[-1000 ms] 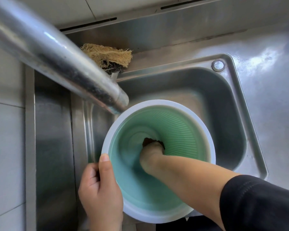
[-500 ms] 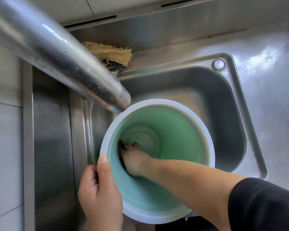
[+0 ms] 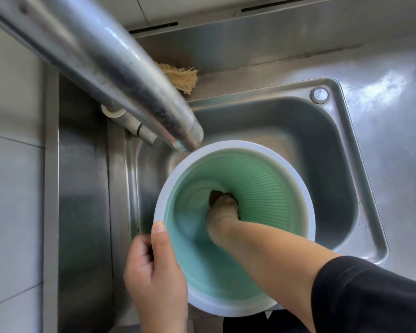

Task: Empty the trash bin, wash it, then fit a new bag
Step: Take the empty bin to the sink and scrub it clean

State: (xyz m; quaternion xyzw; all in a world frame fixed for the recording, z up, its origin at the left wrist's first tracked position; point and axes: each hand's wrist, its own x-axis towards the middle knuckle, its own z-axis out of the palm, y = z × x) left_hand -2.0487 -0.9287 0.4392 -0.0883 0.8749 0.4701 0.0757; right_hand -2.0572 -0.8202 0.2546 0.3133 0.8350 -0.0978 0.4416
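Bin point(image 3: 262, 186) first: it sits in the sink point(image 3: 346, 179), mouth tipped up toward the person, its long axis running from the rim near their body down and away to the bottom. The left hand point(image 3: 154, 282) clamps the white rim on the near-left side, thumb hooked over the edge and fingers curled on the outside wall, so it steadies and can turn the bin. The right hand point(image 3: 222, 207) is plunged deep inside, down at the bottom, fingers closed around a dark scrubber point(image 3: 214, 194) that I can barely make out. I'd say scrubbing the inside is under way, and the right arm alone reaches along that axis. The faucet point(image 3: 120, 78) spout ends just over the far-left rim; no water shows. A fibre brush point(image 3: 180, 76) lies on the ledge behind.
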